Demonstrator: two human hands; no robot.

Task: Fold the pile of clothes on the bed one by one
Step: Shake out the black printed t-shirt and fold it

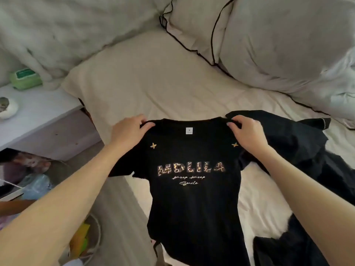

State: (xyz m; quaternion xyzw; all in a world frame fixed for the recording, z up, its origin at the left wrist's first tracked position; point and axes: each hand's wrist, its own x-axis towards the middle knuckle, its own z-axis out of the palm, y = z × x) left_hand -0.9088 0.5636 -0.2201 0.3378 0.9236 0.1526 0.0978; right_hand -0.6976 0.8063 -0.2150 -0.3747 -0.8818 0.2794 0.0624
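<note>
Black T-shirt with leopard-print lettering hangs in the lower middle of the frame, front toward me, over the bed. My left hand pinches its left shoulder and my right hand pinches the other, fingers curled over the fabric. More dark clothes lie at the right. A nightstand sits at left.

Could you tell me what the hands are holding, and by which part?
Both the left hand and right hand pinch the black printed T-shirt at its shoulders.
</note>
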